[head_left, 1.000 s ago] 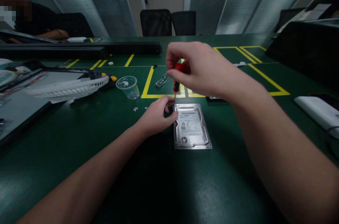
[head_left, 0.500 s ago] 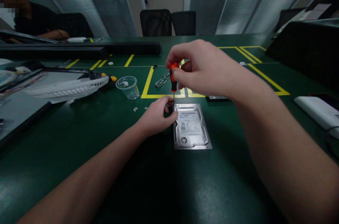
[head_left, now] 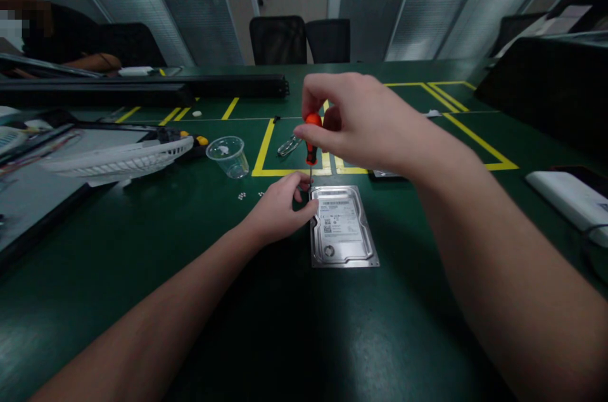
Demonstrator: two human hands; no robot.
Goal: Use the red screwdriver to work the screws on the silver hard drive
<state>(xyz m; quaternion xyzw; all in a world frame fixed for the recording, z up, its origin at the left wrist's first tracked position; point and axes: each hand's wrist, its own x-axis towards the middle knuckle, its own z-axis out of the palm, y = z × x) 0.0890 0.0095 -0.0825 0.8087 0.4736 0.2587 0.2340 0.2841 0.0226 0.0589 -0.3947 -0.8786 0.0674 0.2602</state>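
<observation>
A silver hard drive (head_left: 342, 231) lies flat on the green table, label side up. My left hand (head_left: 284, 209) grips its far left edge, with the thumb on top and the fingers curled beside the corner. My right hand (head_left: 351, 120) pinches the handle of a red and black screwdriver (head_left: 312, 149) from above. The screwdriver stands upright, its thin shaft pointing down at the drive's far left corner. The tip is close to my left fingertips, and any screw beneath it is too small to make out.
Several tiny screws (head_left: 242, 196) lie left of my left hand. Behind them stands a clear plastic cup (head_left: 230, 158). A clear-handled tool (head_left: 289, 146) rests beyond the screwdriver. White fan-like part (head_left: 123, 158) at left; white power bank (head_left: 567, 196) at right. A person (head_left: 61, 35) sits far left.
My right thumb and fingers have shifted around the screwdriver handle, the thumb now reaching further left. My left hand and the hard drive stay in place.
</observation>
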